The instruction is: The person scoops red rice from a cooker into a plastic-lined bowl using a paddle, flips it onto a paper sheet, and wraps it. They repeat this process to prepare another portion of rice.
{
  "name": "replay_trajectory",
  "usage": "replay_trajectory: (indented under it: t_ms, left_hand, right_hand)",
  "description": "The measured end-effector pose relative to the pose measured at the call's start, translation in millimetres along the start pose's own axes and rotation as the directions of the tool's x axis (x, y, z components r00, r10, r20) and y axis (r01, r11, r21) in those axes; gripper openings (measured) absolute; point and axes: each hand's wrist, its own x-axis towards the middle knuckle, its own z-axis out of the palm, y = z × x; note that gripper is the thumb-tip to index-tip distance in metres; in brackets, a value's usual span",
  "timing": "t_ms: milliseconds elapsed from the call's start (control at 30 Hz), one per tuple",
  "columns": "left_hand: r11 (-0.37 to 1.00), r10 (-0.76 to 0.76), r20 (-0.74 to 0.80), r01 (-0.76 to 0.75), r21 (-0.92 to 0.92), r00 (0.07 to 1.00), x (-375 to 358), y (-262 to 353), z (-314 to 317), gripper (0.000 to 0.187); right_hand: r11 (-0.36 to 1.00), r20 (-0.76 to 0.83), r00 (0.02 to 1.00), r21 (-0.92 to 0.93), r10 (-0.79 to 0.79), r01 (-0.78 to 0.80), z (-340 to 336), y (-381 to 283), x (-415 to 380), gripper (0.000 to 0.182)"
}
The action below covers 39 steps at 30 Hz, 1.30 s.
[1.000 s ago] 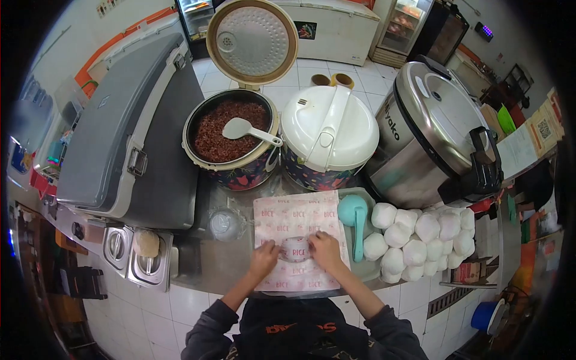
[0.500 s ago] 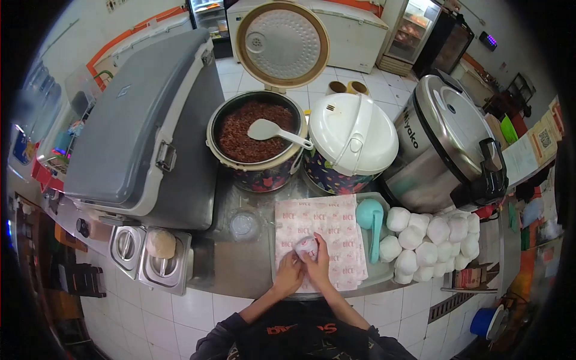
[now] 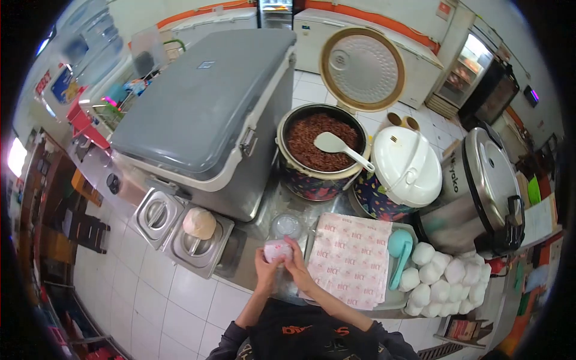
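Note:
Between my two hands sits a small paper-wrapped bundle (image 3: 278, 250), white with pink print. My left hand (image 3: 266, 273) grips it from the left, and my right hand (image 3: 296, 269) closes on its right side. Just beyond them is a transparent plastic bowl (image 3: 286, 225). To the right lies a stack of pink-printed wrapping paper (image 3: 348, 261) on a tray, with a teal scoop (image 3: 400, 258) beside it. Several white round bundles (image 3: 450, 279) are piled at the tray's right.
An open rice cooker (image 3: 321, 183) holds reddish-brown rice with a white paddle (image 3: 332, 143) on it. Rightward stand a lidded white cooker (image 3: 408, 162) and a steel Miyako cooker (image 3: 474, 192). A grey cooler box (image 3: 198, 102) is at left, near lidded steel pans (image 3: 207, 246) with a pale round bundle (image 3: 200, 223).
My hands have moved left with the wrapped bundle, off the paper stack to near the transparent bowl. The head view has turned left, so the scene sits farther right.

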Motion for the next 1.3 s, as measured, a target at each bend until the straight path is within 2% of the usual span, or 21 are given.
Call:
replay_trajectory:
  t_ms: [67, 100, 167, 267, 333, 400, 433, 500, 600, 667, 733, 767, 867, 900, 967, 1000, 1067, 1100, 1200, 1267, 1300]
  left_hand:
    - [0.997, 0.016, -0.218, -0.001, 0.071, 0.976, 14.8, 3.2, -15.2, 0.049]
    - [0.949, 0.059, -0.293, 0.037, 0.312, 0.954, 23.1, 2.6, -24.4, 0.049]
    - [0.687, 0.182, -0.395, 0.171, 0.706, 0.9, 39.7, 0.5, -37.3, 0.051]
    - [0.242, 0.547, -0.134, -0.002, 0.97, 0.826, 46.0, 3.8, -35.3, 0.049]
    - [0.286, 0.535, -0.142, -0.02, 0.958, 0.833, 45.2, 2.4, -35.6, 0.049]
    - [0.271, 0.556, -0.089, -0.079, 0.959, 0.826, 47.2, 2.5, -36.1, 0.051]
    - [0.238, 0.576, -0.038, -0.123, 0.964, 0.817, 47.2, 2.0, -36.0, 0.052]
    - [0.192, 0.563, 0.014, -0.147, 0.97, 0.826, 50.6, 1.4, -33.0, 0.055]
    - [0.124, 0.444, 0.013, -0.076, 0.989, 0.896, 66.6, 4.0, -30.1, 0.059]
    - [0.042, 0.312, -0.001, -0.013, 0.999, 0.95, 71.4, 3.3, -31.1, 0.06]
    - [-0.046, 0.311, -0.013, 0.028, 0.999, 0.95, 74.3, -7.2, -36.1, 0.066]
    - [-0.089, 0.314, -0.01, 0.04, 0.995, 0.949, 75.9, -14.2, -35.3, 0.069]
    - [0.009, 0.388, -0.034, 0.033, 0.999, 0.921, 52.0, 12.6, -10.4, 0.066]
    - [0.052, 0.394, 0.047, -0.073, 0.996, 0.918, 47.3, 21.5, -1.4, 0.069]
    - [0.133, 0.402, 0.198, -0.271, 0.953, 0.894, 35.5, 31.8, 16.8, 0.075]
    - [0.093, 0.341, 0.266, -0.313, 0.945, 0.902, 33.8, 34.4, 31.3, 0.076]
    - [0.029, 0.217, 0.388, -0.403, 0.915, 0.896, 38.6, 40.7, 61.1, 0.079]
    - [0.064, 0.206, 0.381, -0.401, 0.914, 0.902, 47.1, 33.0, 63.7, 0.077]
    - [0.166, 0.201, 0.356, -0.39, 0.906, 0.912, 71.8, 9.0, 66.1, 0.074]
    - [0.237, 0.238, 0.325, -0.379, 0.895, 0.915, 79.3, 10.1, 58.3, 0.072]
    - [0.396, 0.265, 0.284, -0.373, 0.839, 0.921, 83.3, 12.6, 52.9, 0.07]
  right_hand:
    - [0.986, 0.089, 0.995, -0.155, -0.043, 0.057, 0.5, -4.8, 14.0, 0.053]
    - [0.979, 0.103, 0.993, -0.193, -0.054, 0.073, -0.6, -8.0, 19.0, 0.052]
    - [0.977, 0.085, 0.993, -0.191, -0.084, 0.099, -9.4, -27.2, 35.6, 0.046]
    - [0.903, 0.059, 0.97, -0.355, -0.237, 0.242, -46.3, -71.9, 76.4, 0.035]
    - [0.76, 0.016, 0.913, -0.549, -0.407, 0.348, -78.5, -111.4, 112.0, 0.029]
    - [0.637, 0.008, 0.872, -0.68, -0.489, 0.363, -114.8, -135.7, 150.2, 0.025]
    - [0.566, -0.01, 0.876, -0.767, -0.482, 0.303, -128.9, -144.9, 167.4, 0.026]
    - [0.305, 0.053, 0.908, -0.932, -0.416, 0.195, -152.1, -149.2, 197.4, 0.033]
    - [0.004, 0.015, 0.994, -1.0, -0.112, 0.016, -166.5, -135.2, 225.5, 0.04]
    - [-0.062, 0.056, 0.998, -0.997, -0.027, 0.054, -167.5, -127.2, 236.0, 0.029]
    - [-0.092, 0.055, 0.996, -0.994, 0.065, 0.061, -167.0, -124.5, 244.1, 0.021]
    - [-0.052, 0.084, 0.996, -0.995, -0.036, 0.082, -168.1, -124.7, 243.6, 0.013]
    - [0.039, 0.087, 0.988, -0.995, -0.127, 0.093, -185.6, -127.7, 257.8, 0.012]
    - [0.042, 0.113, 0.973, -0.991, -0.199, 0.124, -192.9, -136.5, 262.4, 0.01]
    - [0.0, 0.107, 0.976, -0.994, -0.189, 0.109, -198.7, -161.6, 276.8, 0.008]
    - [-0.021, 0.106, 0.978, -0.994, -0.178, 0.103, -201.5, -169.6, 284.2, 0.007]
    - [-0.253, 0.282, 0.946, -0.938, -0.157, 0.237, -208.9, -177.3, 302.9, 0.008]
    - [-0.364, 0.365, 0.921, -0.883, -0.135, 0.297, -211.6, -180.2, 309.8, 0.008]
    - [-0.371, 0.365, 0.929, -0.855, 0.066, 0.362, -211.5, -181.6, 319.5, 0.009]
    - [-0.274, 0.382, 0.904, -0.864, 0.194, 0.423, -219.7, -174.7, 325.2, 0.01]
    - [-0.222, 0.388, 0.893, -0.872, 0.228, 0.435, -224.3, -173.7, 327.0, 0.012]
